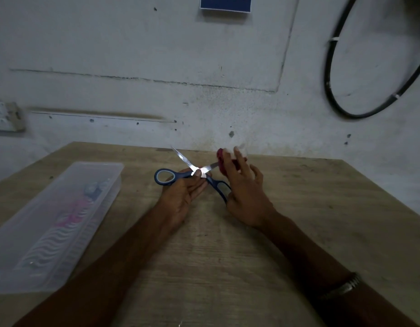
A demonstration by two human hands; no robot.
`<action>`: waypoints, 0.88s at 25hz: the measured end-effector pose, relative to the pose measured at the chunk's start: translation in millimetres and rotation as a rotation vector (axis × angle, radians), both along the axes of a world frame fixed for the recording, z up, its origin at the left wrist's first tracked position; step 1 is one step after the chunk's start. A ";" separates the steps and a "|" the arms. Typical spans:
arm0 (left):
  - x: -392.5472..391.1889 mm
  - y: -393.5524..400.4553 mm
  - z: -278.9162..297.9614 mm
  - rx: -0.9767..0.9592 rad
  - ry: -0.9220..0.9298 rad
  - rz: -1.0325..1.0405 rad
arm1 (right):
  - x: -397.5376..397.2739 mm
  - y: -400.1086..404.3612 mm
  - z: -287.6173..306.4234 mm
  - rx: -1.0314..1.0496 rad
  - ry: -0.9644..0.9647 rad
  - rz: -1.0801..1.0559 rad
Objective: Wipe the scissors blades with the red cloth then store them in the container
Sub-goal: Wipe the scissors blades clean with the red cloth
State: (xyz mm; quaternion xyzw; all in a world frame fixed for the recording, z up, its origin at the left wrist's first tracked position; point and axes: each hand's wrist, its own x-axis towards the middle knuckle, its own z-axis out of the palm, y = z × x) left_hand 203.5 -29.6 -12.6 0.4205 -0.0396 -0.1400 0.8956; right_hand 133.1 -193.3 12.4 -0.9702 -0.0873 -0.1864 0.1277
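Observation:
Blue-handled scissors [165, 177] are spread wide open above the middle of the wooden table [322, 197]. My left hand [180, 197] grips them near the pivot, with one silver blade pointing up and left. The other blade points right into a bunched red cloth [220, 159]. My right hand [244, 192] pinches that cloth around the blade tip, with its other fingers spread. A clear plastic container [27, 244] lies open at the left of the table, holding pink and grey items.
A pale wall stands right behind the table's far edge. A black cable loop [331, 90] hangs on the wall at upper right. A switch box [6, 116] is on the wall at far left. A metal bracelet is on my right wrist.

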 end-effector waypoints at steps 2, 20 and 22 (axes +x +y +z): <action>-0.3 -0.5 -0.4 -0.001 -0.030 0.016 | -1.4 12.6 -3.1 -0.071 0.054 0.110; 1.7 1.4 0.2 0.015 -0.024 0.013 | 4.3 23.8 -9.2 -0.068 0.086 0.122; 0.7 2.1 0.6 0.009 -0.033 0.004 | 6.9 19.0 -10.4 -0.092 0.075 0.105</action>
